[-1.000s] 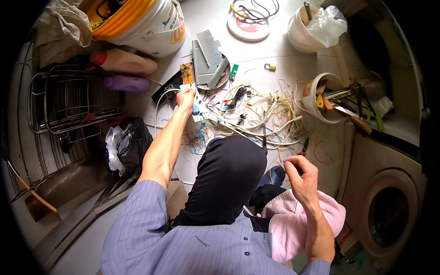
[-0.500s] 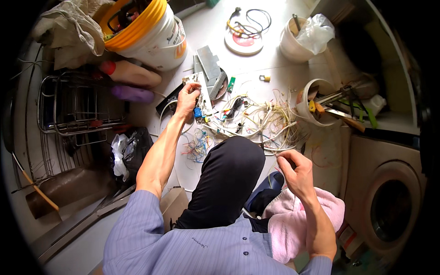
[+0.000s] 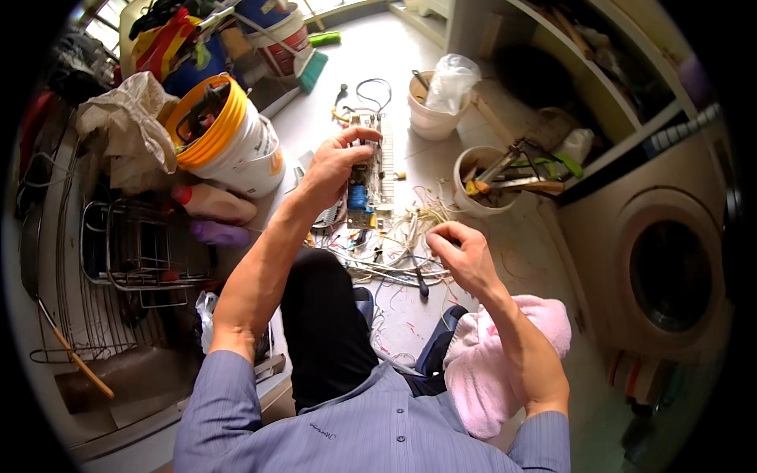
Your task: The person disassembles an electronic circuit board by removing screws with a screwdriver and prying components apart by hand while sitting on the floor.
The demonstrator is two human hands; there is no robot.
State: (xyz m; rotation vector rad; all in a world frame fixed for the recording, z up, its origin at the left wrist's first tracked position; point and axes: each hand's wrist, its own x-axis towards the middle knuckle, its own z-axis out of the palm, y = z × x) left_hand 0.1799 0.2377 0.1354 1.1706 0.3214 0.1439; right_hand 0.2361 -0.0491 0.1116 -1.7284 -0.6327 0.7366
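My left hand (image 3: 337,167) grips a long circuit board (image 3: 385,175) near its far end, thumb and fingers closed on its edge. The board is held up above the floor and carries a blue component (image 3: 358,197) on its nearer half. Underneath and nearer to me spreads a tangle of loose wires (image 3: 418,229), mostly white and yellowish. Beside the tangle hovers my right hand (image 3: 465,254), its thumb and forefinger pinched together. Whatever lies between those fingertips is too small to tell. A dark-ended cord or handle (image 3: 423,288) lies on the floor between my feet.
A white bucket with tools (image 3: 473,201) stands right of the wires, and a pail with a plastic bag (image 3: 435,110) beyond it. Orange-topped buckets (image 3: 229,142) and a metal rack (image 3: 150,252) are on the left. A washing machine (image 3: 631,244) stands at right. A pink towel (image 3: 481,378) covers my right leg.
My left hand has lifted the circuit board off the floor clutter and moved it right. My right hand has gone forward, still pinched. My view has tilted up, and my left knee has shifted left.
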